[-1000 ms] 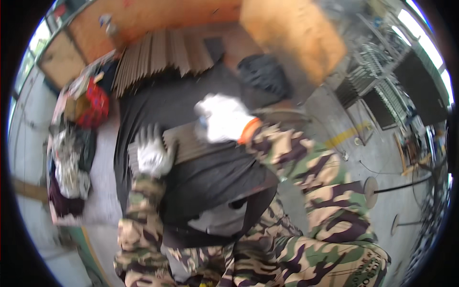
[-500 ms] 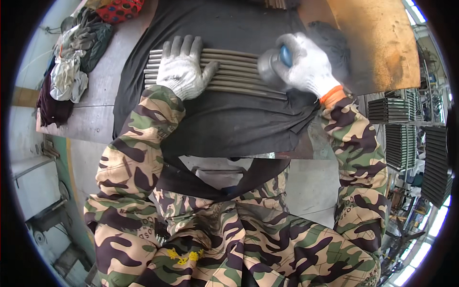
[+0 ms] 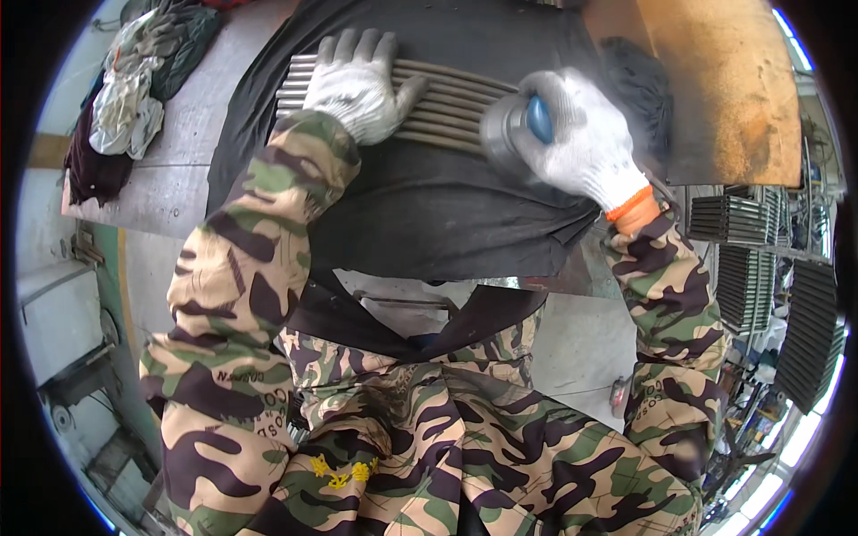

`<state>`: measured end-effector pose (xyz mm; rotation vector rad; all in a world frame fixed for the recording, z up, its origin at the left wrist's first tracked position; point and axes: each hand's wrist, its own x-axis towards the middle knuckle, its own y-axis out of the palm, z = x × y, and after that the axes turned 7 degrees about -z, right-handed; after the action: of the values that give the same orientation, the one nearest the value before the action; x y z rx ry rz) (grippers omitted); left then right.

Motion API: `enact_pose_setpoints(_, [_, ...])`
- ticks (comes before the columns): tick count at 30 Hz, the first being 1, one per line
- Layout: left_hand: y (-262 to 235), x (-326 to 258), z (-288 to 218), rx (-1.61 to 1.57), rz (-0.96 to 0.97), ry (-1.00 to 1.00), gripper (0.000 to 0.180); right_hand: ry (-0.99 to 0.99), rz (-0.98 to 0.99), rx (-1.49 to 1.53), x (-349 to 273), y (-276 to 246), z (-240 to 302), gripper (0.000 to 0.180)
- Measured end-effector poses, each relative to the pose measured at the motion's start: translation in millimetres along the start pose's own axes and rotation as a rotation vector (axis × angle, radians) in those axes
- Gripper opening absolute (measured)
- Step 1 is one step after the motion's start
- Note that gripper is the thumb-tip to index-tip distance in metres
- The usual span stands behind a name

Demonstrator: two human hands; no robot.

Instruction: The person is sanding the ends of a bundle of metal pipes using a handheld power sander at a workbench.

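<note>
Pressing down flat, the left hand [image 3: 357,82] in its white knit glove lies spread across a row of grey metal rods [image 3: 442,107], fingers open and splayed, thumb out to the side, palm on the bars rather than wrapped around them. The rods lie side by side on a black cloth [image 3: 420,210] draped over the workbench [image 3: 170,170], and their left ends peek out past the glove while the middle stretch is hidden under the palm. Over on the right, the right hand [image 3: 585,143], also gloved in white with an orange cuff, is closed around a small power tool [image 3: 514,129] with a blue cap showing between the fingers; the tool's round grey head sits against the right end of the rods, but whether it is actually touching is hard to tell, since the area is blurred and hazy. Much of the tool's body is buried in the glove. Camouflage sleeves come up from the lower edge and cover both forearms. At upper left a heap of rags [image 3: 125,98] sits on the bench, partly cut off by the rim. At upper right a rusty orange panel [image 3: 724,80] runs out of view, and dark stacked racks [image 3: 742,223] crowd the right edge, warped by the lens.
</note>
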<state>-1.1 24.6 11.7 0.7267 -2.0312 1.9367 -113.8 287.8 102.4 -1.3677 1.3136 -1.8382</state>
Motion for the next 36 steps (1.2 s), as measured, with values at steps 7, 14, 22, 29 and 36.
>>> enact_pose_setpoints(7, [11, 4, 17, 0.110, -0.044, -0.041, 0.073, -0.003, -0.070, 0.061, 12, 14, 6, 0.032])
enact_pose_setpoints(14, [0, 14, 4, 0.081, 0.014, -0.129, 0.073, -0.012, -0.100, -0.017, 31, 32, 8, 0.033])
enact_pose_setpoints(22, [-11, 4, -5, -0.114, 0.095, -0.155, 0.078, 0.034, -0.038, -0.047, 39, 21, 3, 0.034])
enact_pose_setpoints(29, [15, -2, 4, -0.047, -0.045, -0.137, 0.074, 0.050, 0.013, -0.031, 49, 26, 12, 0.037])
enact_pose_setpoints(36, [6, -21, -7, -0.024, -0.097, -0.099, 0.071, 0.088, 0.027, -0.058, 48, 26, 16, 0.037])
